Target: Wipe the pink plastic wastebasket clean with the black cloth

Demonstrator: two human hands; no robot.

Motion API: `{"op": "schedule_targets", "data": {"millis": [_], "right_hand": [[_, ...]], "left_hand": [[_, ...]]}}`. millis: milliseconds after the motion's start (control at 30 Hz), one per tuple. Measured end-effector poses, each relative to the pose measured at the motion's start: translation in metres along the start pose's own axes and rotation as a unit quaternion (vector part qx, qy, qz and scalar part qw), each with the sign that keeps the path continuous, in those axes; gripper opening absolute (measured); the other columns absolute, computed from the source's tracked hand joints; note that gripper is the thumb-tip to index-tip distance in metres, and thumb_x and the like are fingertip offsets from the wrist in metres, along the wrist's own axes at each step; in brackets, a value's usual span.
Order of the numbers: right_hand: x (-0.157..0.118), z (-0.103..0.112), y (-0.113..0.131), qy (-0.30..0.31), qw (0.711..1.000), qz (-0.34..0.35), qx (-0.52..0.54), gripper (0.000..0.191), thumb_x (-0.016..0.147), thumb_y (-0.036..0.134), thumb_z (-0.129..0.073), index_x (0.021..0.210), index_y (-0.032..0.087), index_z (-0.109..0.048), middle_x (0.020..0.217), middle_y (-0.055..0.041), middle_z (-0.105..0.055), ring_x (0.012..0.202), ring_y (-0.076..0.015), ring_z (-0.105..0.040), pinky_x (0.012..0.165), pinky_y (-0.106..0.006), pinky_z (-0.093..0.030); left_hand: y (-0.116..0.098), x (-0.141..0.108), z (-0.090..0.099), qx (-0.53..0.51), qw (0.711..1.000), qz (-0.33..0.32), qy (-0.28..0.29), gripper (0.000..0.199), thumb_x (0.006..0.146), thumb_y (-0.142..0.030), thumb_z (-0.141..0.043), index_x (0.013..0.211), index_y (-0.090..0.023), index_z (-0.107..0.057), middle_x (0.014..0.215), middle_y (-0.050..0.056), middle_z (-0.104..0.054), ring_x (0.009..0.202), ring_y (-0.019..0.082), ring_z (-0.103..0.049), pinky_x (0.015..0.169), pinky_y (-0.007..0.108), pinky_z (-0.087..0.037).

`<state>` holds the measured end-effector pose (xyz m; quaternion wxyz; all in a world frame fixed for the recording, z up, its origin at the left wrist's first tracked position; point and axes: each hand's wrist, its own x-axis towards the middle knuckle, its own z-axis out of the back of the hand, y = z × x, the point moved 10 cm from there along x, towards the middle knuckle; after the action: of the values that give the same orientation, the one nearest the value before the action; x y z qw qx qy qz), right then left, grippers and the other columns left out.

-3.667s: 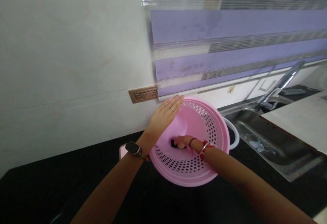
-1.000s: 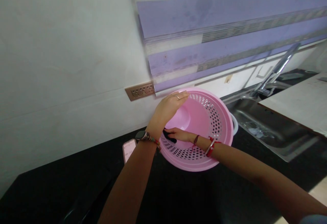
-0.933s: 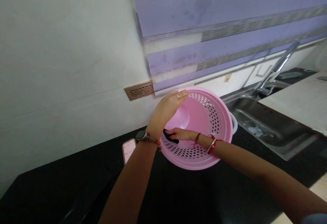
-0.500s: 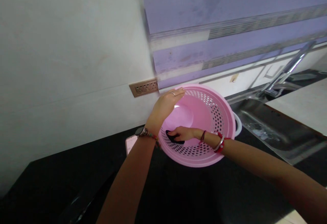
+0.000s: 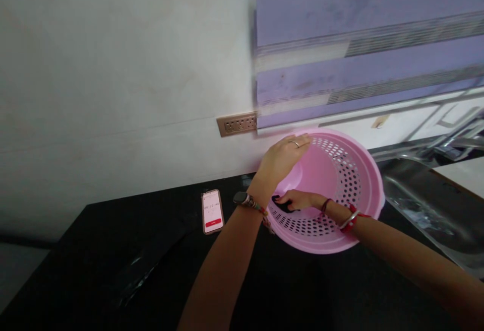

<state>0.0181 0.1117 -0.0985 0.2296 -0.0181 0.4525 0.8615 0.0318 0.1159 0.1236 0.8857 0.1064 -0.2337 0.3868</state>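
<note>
A pink plastic basket [image 5: 317, 170] with rows of holes in its wall stands tilted on the dark counter, its open mouth facing me. My left hand [image 5: 282, 158] holds the upper left rim, fingers laid over the edge; the thumb is hidden. Inside the basket, my right hand [image 5: 300, 200] is closed on a black cloth [image 5: 284, 204], pressed to the lower left of the perforated wall. Part of the cloth is covered by the fingers.
A phone [image 5: 212, 211] with a lit screen lies left of my left forearm. Further left is a dark shiny plastic item [image 5: 139, 270]. A steel sink [image 5: 423, 195] is at right; a wall socket [image 5: 238, 124] and purple striped blind [image 5: 340, 84] are behind.
The view has swung left, so everything sits further right and the phone shows fully. The white handle on the basket's right side has gone from sight. Both hands keep their holds.
</note>
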Motion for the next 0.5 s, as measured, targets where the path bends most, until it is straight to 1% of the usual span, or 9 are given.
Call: {"op": "schedule_targets", "data": {"millis": [67, 167, 267, 333, 400, 467, 500], "right_hand": [[-0.003, 0.000, 0.001, 0.012, 1.000, 0.009, 0.017, 0.032, 0.069, 0.014, -0.051, 0.096, 0.011, -0.068, 0.092, -0.0069, -0.068, 0.079, -0.0161, -0.059, 0.077, -0.027, -0.046], [-0.002, 0.000, 0.008, 0.014, 0.999, 0.028, 0.045, 0.040, 0.071, 0.017, -0.052, 0.109, 0.013, -0.064, 0.107, -0.0071, -0.065, 0.091, -0.0173, -0.059, 0.084, -0.029, -0.045], [0.002, -0.007, 0.019, 0.015, 0.996, 0.044, 0.070, 0.044, 0.075, 0.021, -0.052, 0.118, 0.013, -0.060, 0.117, -0.0075, -0.061, 0.099, -0.0179, -0.057, 0.088, -0.030, -0.044], [0.006, -0.014, 0.030, 0.022, 0.995, 0.063, 0.078, 0.043, 0.077, 0.022, -0.052, 0.118, 0.012, -0.059, 0.116, -0.0084, -0.062, 0.098, -0.0178, -0.058, 0.089, -0.030, -0.043], [0.013, -0.020, 0.040, 0.025, 0.994, 0.082, 0.064, 0.040, 0.080, 0.023, -0.051, 0.117, 0.011, -0.059, 0.112, -0.0086, -0.064, 0.096, -0.0174, -0.058, 0.089, -0.030, -0.043], [0.022, -0.023, 0.045, 0.022, 0.995, 0.087, 0.039, 0.035, 0.082, 0.023, -0.052, 0.114, 0.012, -0.061, 0.108, -0.0076, -0.065, 0.095, -0.0172, -0.058, 0.089, -0.031, -0.044], [0.028, -0.024, 0.046, 0.020, 0.996, 0.084, 0.028, 0.033, 0.082, 0.023, -0.052, 0.112, 0.013, -0.061, 0.106, -0.0069, -0.065, 0.094, -0.0170, -0.058, 0.088, -0.032, -0.044]], "left_hand": [[0.000, -0.001, 0.002, 0.009, 1.000, 0.002, -0.003, 0.039, 0.086, -0.002, -0.036, 0.119, -0.011, -0.055, 0.126, 0.007, -0.057, 0.117, 0.013, -0.051, 0.104, 0.027, -0.039], [-0.001, -0.003, 0.004, 0.012, 1.000, -0.014, -0.006, 0.040, 0.085, 0.000, -0.036, 0.118, -0.013, -0.056, 0.127, 0.005, -0.056, 0.117, 0.012, -0.052, 0.104, 0.029, -0.039], [-0.003, 0.000, 0.003, 0.018, 0.999, -0.022, 0.015, 0.041, 0.084, 0.001, -0.036, 0.118, -0.013, -0.056, 0.127, 0.006, -0.056, 0.117, 0.013, -0.052, 0.103, 0.030, -0.040], [-0.005, 0.004, 0.005, 0.023, 0.999, -0.021, 0.034, 0.039, 0.085, 0.000, -0.037, 0.117, -0.013, -0.056, 0.126, 0.007, -0.057, 0.116, 0.013, -0.053, 0.102, 0.030, -0.041], [-0.005, 0.005, 0.007, 0.023, 0.998, -0.023, 0.055, 0.037, 0.085, -0.001, -0.038, 0.115, -0.012, -0.057, 0.124, 0.009, -0.058, 0.114, 0.014, -0.054, 0.101, 0.029, -0.041], [-0.001, 0.003, 0.011, 0.020, 0.997, -0.024, 0.068, 0.036, 0.086, -0.002, -0.038, 0.114, -0.011, -0.058, 0.123, 0.010, -0.059, 0.113, 0.015, -0.055, 0.100, 0.029, -0.041], [0.004, 0.000, 0.015, 0.019, 0.998, -0.017, 0.064, 0.036, 0.086, -0.003, -0.037, 0.115, -0.011, -0.057, 0.124, 0.010, -0.058, 0.114, 0.015, -0.054, 0.101, 0.030, -0.041]]}}
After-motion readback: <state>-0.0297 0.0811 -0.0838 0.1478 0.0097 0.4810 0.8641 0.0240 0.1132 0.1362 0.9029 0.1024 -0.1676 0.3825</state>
